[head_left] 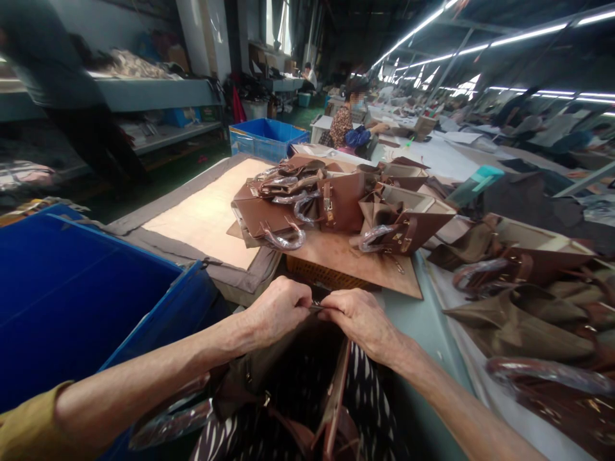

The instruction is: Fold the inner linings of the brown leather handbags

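A brown handbag point(283, 358) lies across my lap, with its dark inside facing up and a plastic-wrapped handle point(168, 426) at its left. My left hand point(278, 310) is closed, thumb and fingers pinching the bag's far edge. Close beside it, my right hand point(360, 320) pinches the same edge from the right. Only a short dark strip of the edge shows between the two hands. Several similar brown handbags point(343, 198) with wrapped handles stand and lie on a brown board point(389, 272) just ahead.
More handbags point(542, 262) crowd the worktable at my right. A large blue bin point(72, 288) stands at my left, and a padded table point(202, 218) lies ahead. A blue crate point(269, 137) is behind it. One person point(343, 121) sits farther off; another point(62, 77) stands at the left.
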Demonstrator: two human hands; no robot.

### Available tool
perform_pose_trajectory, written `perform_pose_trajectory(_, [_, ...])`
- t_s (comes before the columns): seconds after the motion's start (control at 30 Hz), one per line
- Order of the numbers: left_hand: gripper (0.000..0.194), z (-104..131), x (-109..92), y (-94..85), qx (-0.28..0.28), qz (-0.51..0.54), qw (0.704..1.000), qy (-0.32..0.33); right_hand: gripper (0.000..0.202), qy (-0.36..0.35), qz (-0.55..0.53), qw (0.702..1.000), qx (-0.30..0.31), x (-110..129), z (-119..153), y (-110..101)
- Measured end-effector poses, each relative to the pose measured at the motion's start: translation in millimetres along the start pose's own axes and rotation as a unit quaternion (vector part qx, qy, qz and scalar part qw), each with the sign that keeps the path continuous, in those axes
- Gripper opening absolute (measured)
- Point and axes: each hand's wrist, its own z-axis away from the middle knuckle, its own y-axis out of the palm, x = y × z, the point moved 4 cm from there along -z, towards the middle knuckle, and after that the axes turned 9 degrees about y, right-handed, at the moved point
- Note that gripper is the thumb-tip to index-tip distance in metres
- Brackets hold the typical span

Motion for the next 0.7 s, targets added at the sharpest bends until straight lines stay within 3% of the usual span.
perform_pose_trajectory(0.43, [0.008,0.1,0.1,-1.1,-0.03,-0.028,0.999,0.014,0.017,0.017,-0.016,1.0,0.004,-0.8,-0.4,1.9])
perform_pose_trajectory(0.7, [0.026,-1.1,3.6,3.6,-0.032,0.1,0.994,0.001,0.012,0.021,0.001,1.0,0.002,1.2,0.3,-0.9])
